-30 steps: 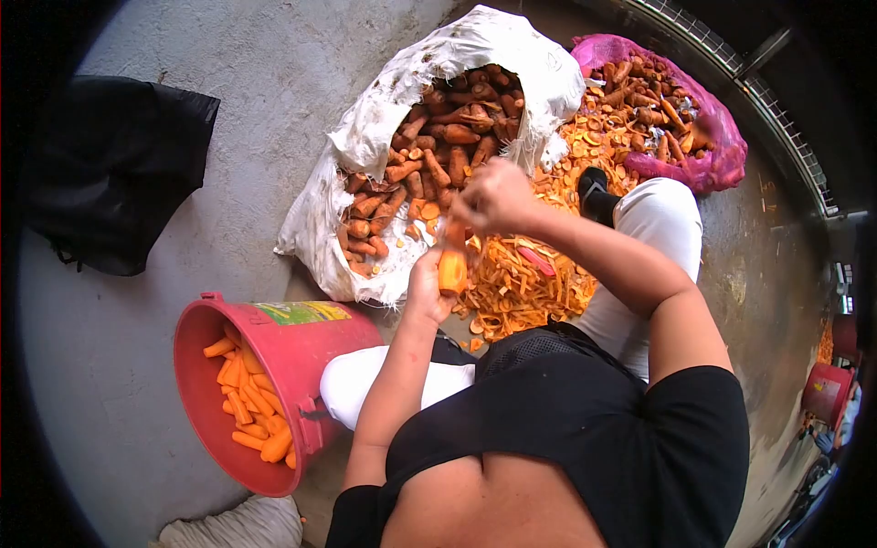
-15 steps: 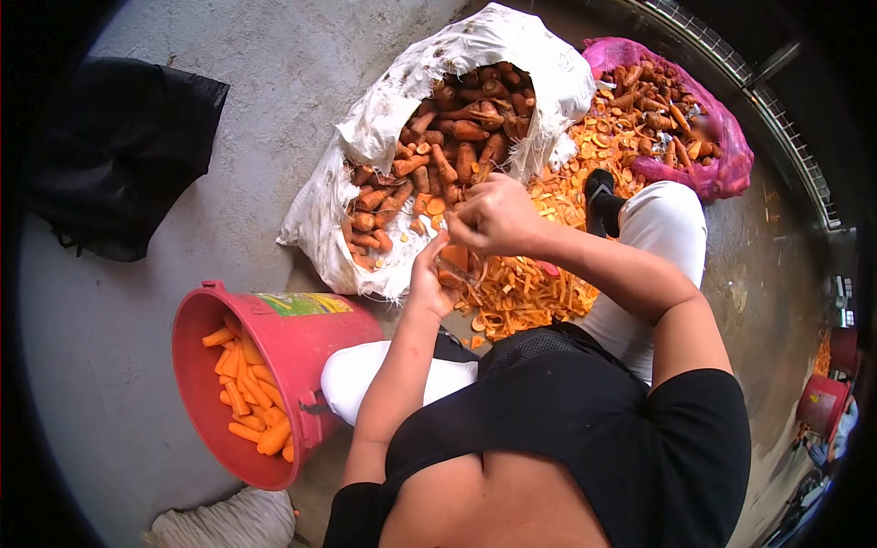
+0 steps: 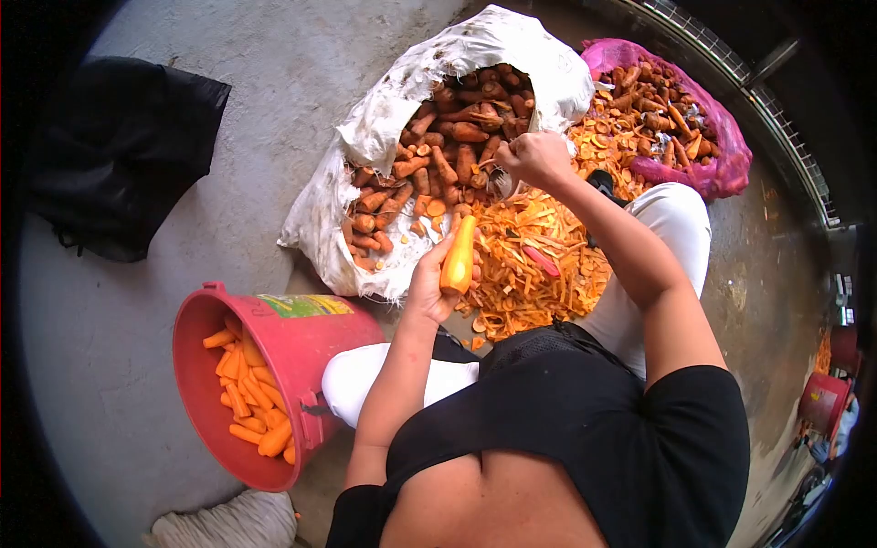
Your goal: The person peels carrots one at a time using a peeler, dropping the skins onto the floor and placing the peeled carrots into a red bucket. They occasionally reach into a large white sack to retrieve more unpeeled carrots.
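Note:
My left hand (image 3: 433, 281) is closed around a bright orange, peeled carrot (image 3: 459, 258), its thick end toward me. Up and to the right, my right hand (image 3: 539, 157) is closed on a peeler (image 3: 501, 182), which is blurred and partly hidden by the fingers. The peeler is apart from the carrot. Below both hands lies a heap of carrot peels (image 3: 521, 288), with a red, narrow object (image 3: 542, 261) among them. Unpeeled carrots (image 3: 457, 128) fill the open white sack (image 3: 365, 146) just beyond my hands.
At my left a red bucket (image 3: 347, 321) lies tilted with peeled carrots (image 3: 251, 388) inside. A pink mesh sack (image 3: 726, 146) holding carrots and scraps is at the upper right. Black cloth (image 3: 128, 151) lies on the floor at left. A pale sack (image 3: 228, 522) is at the bottom left.
My right hand has moved up and to the right, away from the carrot. The carrot in my left hand now shows fully, pointing upward.

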The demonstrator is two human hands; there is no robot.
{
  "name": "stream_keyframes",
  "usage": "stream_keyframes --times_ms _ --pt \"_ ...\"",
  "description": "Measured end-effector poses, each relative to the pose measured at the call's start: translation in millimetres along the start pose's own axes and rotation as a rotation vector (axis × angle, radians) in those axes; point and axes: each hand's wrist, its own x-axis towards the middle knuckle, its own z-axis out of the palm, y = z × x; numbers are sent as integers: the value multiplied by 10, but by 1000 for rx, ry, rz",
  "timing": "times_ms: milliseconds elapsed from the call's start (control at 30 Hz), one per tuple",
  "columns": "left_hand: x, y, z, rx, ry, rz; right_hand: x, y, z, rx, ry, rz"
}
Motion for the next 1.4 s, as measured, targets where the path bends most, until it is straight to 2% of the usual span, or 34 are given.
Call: stream_keyframes --times_ms 33,67,133,167,200,300,433,533,567,600,667,700,733,833,900,967,1033,1100,1133,1233,1267,1367,1400 --pt "28 -16 -39 3 46 4 -30 -115 -52 109 -38 37" --pt "44 -31 -70 6 93 6 -109 -247 -97 161 -54 -23" --pt "49 -38 -108 3 35 73 -302 -545 -272 244 -150 -159" --pt "53 -43 -112 3 5 106 -413 -625 -262 242 117 -402" --pt "55 -33 -65 -44 92 73 -488 -690 -253 270 115 -444" --pt "-3 -24 100 -54 188 60 -566 -768 -233 303 103 -521" --pt "74 -76 -81 -102 149 65 -554 -726 -200 287 99 -558" --pt "105 -130 -173 104 43 160 -449 -602 -130 217 62 -404" --pt "80 -122 -165 121 23 127 -332 -491 -136 90 -36 -290" --pt "22 -76 -88 139 3 94 -210 -259 -14 12 138 -363" --pt "-33 -35 -10 160 -17 55 -3 -27 -144 -38 -272 100" --pt "-20 -36 -6 126 -32 54 46 313 170 -149 -169 93" --pt "-2 -42 -6 91 -46 54 74 456 197 -90 -320 276" --pt "-24 28 53 -27 -148 35 -112 1049 907 67 -225 562" --pt "-28 70 42 -96 -217 11 -322 1249 1244 295 -445 657" --pt "-16 84 -30 -157 -266 -20 -623 1302 1490 326 -672 519" --pt "16 88 -70 -151 -297 -36 -893 1253 1696 297 -737 306" --pt "89 64 -142 -132 -355 -32 -1070 1076 1700 -71 -840 260" --pt "118 58 -165 -105 -358 -4 -1164 964 1717 -110 -774 311" --pt "90 -15 -53 62 101 127 -1342 910 1699 -156 -884 335" --pt "77 -33 -58 3 96 169 -1386 920 1676 -154 -891 279" --pt "148 -68 4 -28 286 306 -1645 1107 2154 -313 -807 212" --pt "151 -66 -25 -24 247 361 -1626 1092 2111 -302 -858 206"
